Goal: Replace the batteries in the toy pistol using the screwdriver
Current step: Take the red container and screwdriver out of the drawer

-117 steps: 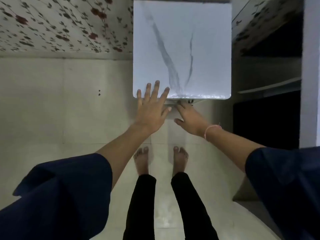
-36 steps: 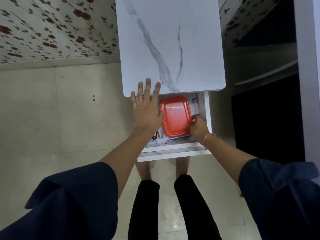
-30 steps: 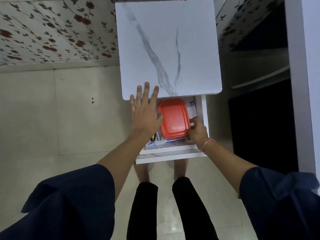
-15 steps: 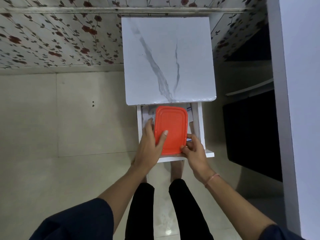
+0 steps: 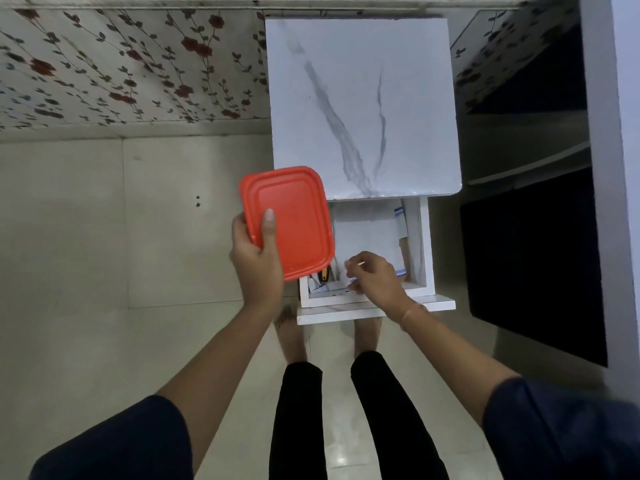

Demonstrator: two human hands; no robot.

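Note:
My left hand (image 5: 255, 256) grips a red lidded plastic box (image 5: 291, 220) by its near left corner, thumb on the lid, and holds it lifted to the left of the open drawer (image 5: 424, 237). My right hand (image 5: 375, 277) hovers over the drawer's front, fingers loosely curled, holding nothing that I can see. A yellow and black tool handle (image 5: 325, 273) pokes out under the box's near edge, at the drawer's front left. White papers (image 5: 367, 233) line the drawer. No toy pistol shows.
The drawer belongs to a white marble-topped side table (image 5: 363, 105) against a floral wall (image 5: 131, 64). Pale floor tiles (image 5: 104, 237) spread to the left. A dark opening (image 5: 533, 254) and a white panel stand to the right. My feet are under the drawer front.
The drawer was pulled out. Both hands took the red box inside it; now the left hand alone has lifted it out to the left, and the right hand has let go.

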